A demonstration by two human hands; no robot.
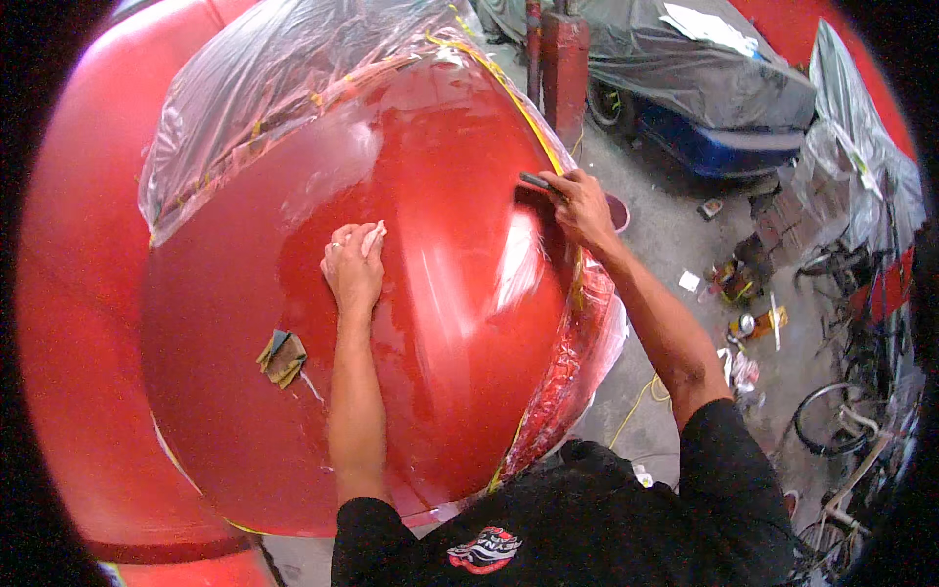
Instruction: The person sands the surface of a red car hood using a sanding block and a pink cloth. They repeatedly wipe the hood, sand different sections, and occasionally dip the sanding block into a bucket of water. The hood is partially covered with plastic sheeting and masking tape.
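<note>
As I look down through the head camera from my end, the broad, curved red panel (pixel 421 293) takes up the middle of my view, directly under both hands. Its middle and right are dark and glossy, as if wetted, while the left is duller and looks matte; from that I judge the work on it to be partway along, with the finish uneven. I cannot tell from here whether the duller part has been rubbed already or is what remains.

Covering up seems to be done: wrinkled clear plastic sheeting (pixel 264 88) lies along the upper left edge, and yellow tape (pixel 523 110) runs down the upper right border. Both are in place, so I would count unmasking among the things left.

My right hand (pixel 584 207) is at the panel's right edge, fingers closed around a dark, bar-like tool; whether that tool touches the paint I can't make out. My left hand (pixel 352 269) rests on the panel near its middle, fingers bunched on a small wad.

Left of that forearm a folded tan-and-grey pad (pixel 283 358) lies on the panel, unheld. Smaller again are the dark tool (pixel 535 181) and the pale wad (pixel 376 238), both in use, I'd say.
</note>
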